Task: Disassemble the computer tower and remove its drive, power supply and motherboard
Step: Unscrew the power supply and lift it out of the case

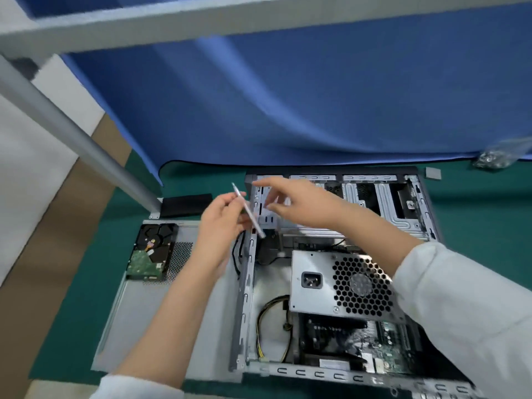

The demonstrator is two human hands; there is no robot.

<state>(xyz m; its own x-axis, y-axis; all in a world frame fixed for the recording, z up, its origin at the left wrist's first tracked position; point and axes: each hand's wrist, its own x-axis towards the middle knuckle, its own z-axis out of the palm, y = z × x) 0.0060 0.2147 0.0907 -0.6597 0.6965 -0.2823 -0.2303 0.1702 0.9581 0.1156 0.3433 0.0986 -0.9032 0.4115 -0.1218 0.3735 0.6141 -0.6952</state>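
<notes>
A blue cloth [316, 96] hangs as a backdrop behind a table [86, 298] covered in green, with a grey metal frame post [72, 133] slanting down to the table's far left part.

In the head view, the computer tower [331, 283] lies open on its side across the middle and near right of the table. Its removed side panel [138, 312] lies flat on the left, and the drive [152, 251] already rests on the far left corner of that panel, circuit board up. The power supply [342, 283] sits loose and tilted inside the case, its yellow and black cables [270, 321] still running down into it. The motherboard [374, 347] remains in the near part of the case, beneath the supply.

The left hand [221, 223] holds a thin silvery strip [249, 210], blurred, perhaps a slot cover or a tool; its grip is narrow, fingers curled round it. The right hand [299, 203] reaches over the far left corner of the case, fingers spread and relaxed, holding nothing.

Risks, as I judge them: the tilted supply could slide onto the motherboard if the case is jolted; tugging it out with cables attached could strain the connectors; the thin strip could slip into the case; bare metal edges could cut a reaching wrist. A bag of screws [495, 156] lies at the far right edge.
</notes>
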